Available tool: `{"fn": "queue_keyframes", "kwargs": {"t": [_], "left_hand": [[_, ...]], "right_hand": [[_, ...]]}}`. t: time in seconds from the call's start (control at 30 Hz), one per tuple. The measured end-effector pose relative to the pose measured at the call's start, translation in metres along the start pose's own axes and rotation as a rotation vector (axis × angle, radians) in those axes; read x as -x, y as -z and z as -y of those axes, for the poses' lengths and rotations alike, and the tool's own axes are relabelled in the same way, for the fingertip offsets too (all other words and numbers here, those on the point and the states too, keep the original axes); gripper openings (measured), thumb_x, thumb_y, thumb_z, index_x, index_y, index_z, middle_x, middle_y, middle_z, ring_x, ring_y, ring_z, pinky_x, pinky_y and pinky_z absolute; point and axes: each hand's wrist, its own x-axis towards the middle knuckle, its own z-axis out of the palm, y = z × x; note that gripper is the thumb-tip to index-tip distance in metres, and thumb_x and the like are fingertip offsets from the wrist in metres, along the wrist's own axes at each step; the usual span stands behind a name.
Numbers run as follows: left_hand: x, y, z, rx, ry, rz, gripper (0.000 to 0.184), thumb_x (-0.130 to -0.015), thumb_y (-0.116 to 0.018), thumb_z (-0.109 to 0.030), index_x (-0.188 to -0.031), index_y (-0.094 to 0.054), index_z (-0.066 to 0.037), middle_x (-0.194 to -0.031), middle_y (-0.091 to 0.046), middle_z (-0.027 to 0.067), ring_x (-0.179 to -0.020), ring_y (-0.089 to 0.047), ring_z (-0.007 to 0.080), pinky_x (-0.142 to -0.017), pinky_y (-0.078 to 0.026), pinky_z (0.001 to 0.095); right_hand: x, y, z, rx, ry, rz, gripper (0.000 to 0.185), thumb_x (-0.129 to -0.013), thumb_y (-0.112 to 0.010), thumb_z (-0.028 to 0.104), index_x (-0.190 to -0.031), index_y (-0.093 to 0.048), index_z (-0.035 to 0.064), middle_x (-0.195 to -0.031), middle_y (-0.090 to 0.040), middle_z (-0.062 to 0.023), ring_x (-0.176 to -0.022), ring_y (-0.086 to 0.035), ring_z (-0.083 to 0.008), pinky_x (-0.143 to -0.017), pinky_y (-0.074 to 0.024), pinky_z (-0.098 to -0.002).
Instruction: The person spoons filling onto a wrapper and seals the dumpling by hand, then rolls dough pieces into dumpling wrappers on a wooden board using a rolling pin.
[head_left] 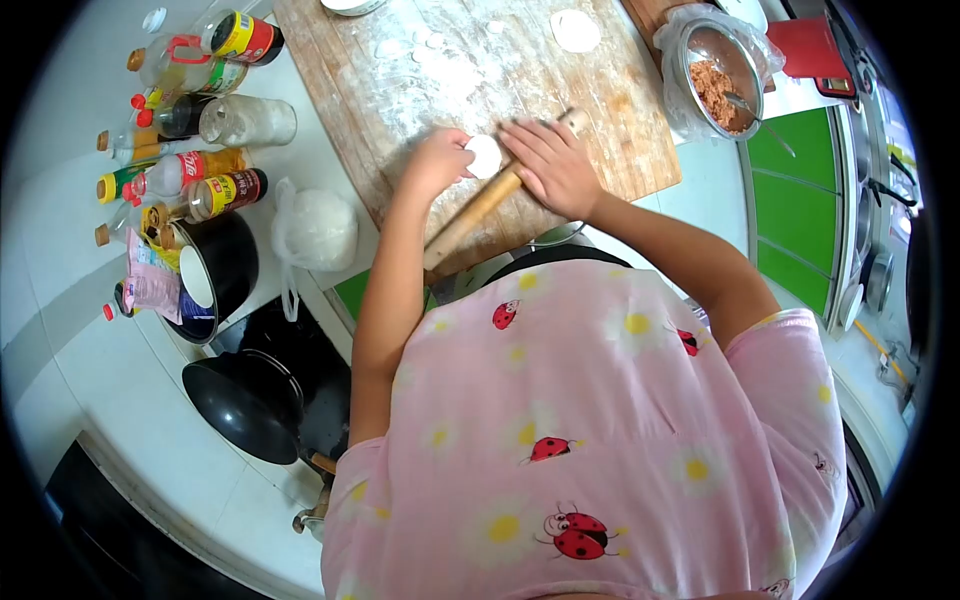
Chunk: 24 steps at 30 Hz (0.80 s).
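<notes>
Between the fingers of my left hand (pixel 438 162) is the edge of a small round dough wrapper (pixel 484 157), which lies on the floured wooden board (pixel 625 130). A wooden rolling pin (pixel 478 213) runs diagonally just right of the wrapper, its lower end near the board's front edge. My right hand (pixel 557 170) rests over the upper part of the pin, palm down, with its fingers reaching across it. Farther up the board lie a flattened dough round (pixel 575 31) and several small dough pieces (pixel 421 54) dusted with flour.
A metal bowl of meat filling (pixel 711 93) with a spoon stands beyond the board's right side. To the left are several sauce bottles (pixel 228 192), a glass jar (pixel 248 122), a bagged white lump (pixel 322 230), a black pot (pixel 232 262) and a wok (pixel 240 405).
</notes>
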Motion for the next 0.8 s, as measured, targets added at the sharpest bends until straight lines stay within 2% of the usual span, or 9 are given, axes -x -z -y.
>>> {"fn": "queue_keyframes", "kwargs": {"t": [0.07, 0.1, 0.2, 0.33, 0.37, 0.5, 0.6, 0.73, 0.8], "left_hand": [[0.001, -0.003, -0.007, -0.294, -0.126, 0.006, 0.02, -0.083, -0.07, -0.024, -0.088, -0.073, -0.005, -0.077, -0.07, 0.016, -0.068, -0.069, 0.0249, -0.064, -0.052, 0.0386], [0.007, -0.002, -0.023, -0.328, -0.084, -0.02, 0.02, -0.084, -0.07, -0.025, -0.088, -0.073, -0.006, -0.078, -0.07, 0.0175, -0.065, -0.069, 0.024, -0.062, -0.053, 0.0384], [0.004, 0.001, -0.018, -0.218, -0.018, -0.016, 0.02, -0.085, -0.068, -0.022, -0.089, -0.073, -0.004, -0.078, -0.07, 0.0176, -0.066, -0.069, 0.0224, -0.062, -0.053, 0.0368], [0.004, 0.004, 0.005, 0.218, 0.025, -0.028, 0.019, -0.085, -0.065, -0.016, -0.092, -0.073, 0.0, -0.076, -0.071, 0.014, -0.068, -0.07, 0.0169, -0.061, -0.054, 0.0315], [0.01, 0.005, 0.002, 0.232, 0.062, 0.064, 0.02, -0.084, -0.066, -0.017, -0.094, -0.073, -0.001, -0.075, -0.07, 0.013, -0.07, -0.071, 0.0179, -0.062, -0.054, 0.0328], [0.023, 0.008, -0.026, -0.322, -0.016, 0.048, 0.024, -0.089, -0.067, -0.018, -0.098, -0.07, 0.004, -0.084, -0.071, 0.007, -0.07, -0.066, 0.0145, -0.067, -0.052, 0.0277], [0.015, 0.006, -0.006, -0.121, -0.026, -0.008, 0.023, -0.09, -0.067, -0.018, -0.097, -0.07, 0.004, -0.084, -0.071, 0.0074, -0.07, -0.065, 0.0137, -0.066, -0.052, 0.0265], [0.018, -0.002, 0.01, 0.336, 0.031, -0.082, 0.027, -0.094, -0.058, -0.013, -0.111, -0.068, 0.006, -0.091, -0.073, 0.0115, -0.075, -0.073, 0.0182, -0.066, -0.054, 0.0274], [0.018, -0.004, -0.001, 0.388, 0.026, -0.065, 0.032, -0.098, -0.055, -0.014, -0.121, -0.061, 0.008, -0.098, -0.071, 0.0117, -0.08, -0.073, 0.0191, -0.07, -0.055, 0.0267]], "right_hand": [[-0.041, -0.005, -0.001, -0.024, 0.016, -0.057, 0.05, -0.098, -0.05, 0.029, -0.144, -0.049, 0.0095, -0.148, -0.051, -0.0073, -0.138, -0.043, -0.0234, -0.114, -0.03, -0.0453], [-0.058, -0.012, 0.0, 0.041, -0.006, -0.09, 0.049, -0.099, -0.049, 0.029, -0.144, -0.049, 0.0092, -0.148, -0.05, -0.0077, -0.138, -0.044, -0.0237, -0.115, -0.0297, -0.0463], [-0.053, -0.011, 0.003, 0.068, -0.021, -0.137, 0.051, -0.099, -0.05, 0.03, -0.145, -0.047, 0.0094, -0.15, -0.048, -0.008, -0.139, -0.043, -0.0231, -0.116, -0.0282, -0.0458], [0.011, 0.009, 0.001, 0.009, 0.03, 0.092, 0.054, -0.098, -0.051, 0.031, -0.147, -0.045, 0.0088, -0.151, -0.046, -0.008, -0.141, -0.04, -0.0232, -0.118, -0.0251, -0.045], [0.009, 0.008, -0.001, -0.008, 0.04, 0.077, 0.053, -0.099, -0.051, 0.03, -0.146, -0.046, 0.0079, -0.151, -0.047, -0.0085, -0.14, -0.041, -0.0235, -0.117, -0.0268, -0.0446], [-0.059, -0.011, 0.0, 0.029, 0.003, -0.059, 0.053, -0.098, -0.052, 0.032, -0.145, -0.046, 0.006, -0.15, -0.046, -0.01, -0.14, -0.04, -0.0242, -0.117, -0.0274, -0.0451], [-0.05, -0.008, 0.001, 0.019, -0.001, -0.085, 0.055, -0.099, -0.051, 0.032, -0.146, -0.044, 0.0057, -0.152, -0.045, -0.0108, -0.141, -0.039, -0.0257, -0.117, -0.0272, -0.046], [0.026, 0.009, -0.008, -0.089, 0.037, 0.103, 0.063, -0.097, -0.055, 0.033, -0.151, -0.037, 0.006, -0.157, -0.038, -0.0114, -0.145, -0.035, -0.0271, -0.119, -0.0248, -0.0478], [0.046, 0.02, -0.014, -0.139, 0.034, 0.2, 0.066, -0.096, -0.057, 0.032, -0.153, -0.036, 0.0063, -0.158, -0.036, -0.0111, -0.146, -0.034, -0.0273, -0.12, -0.0235, -0.0476]]}}
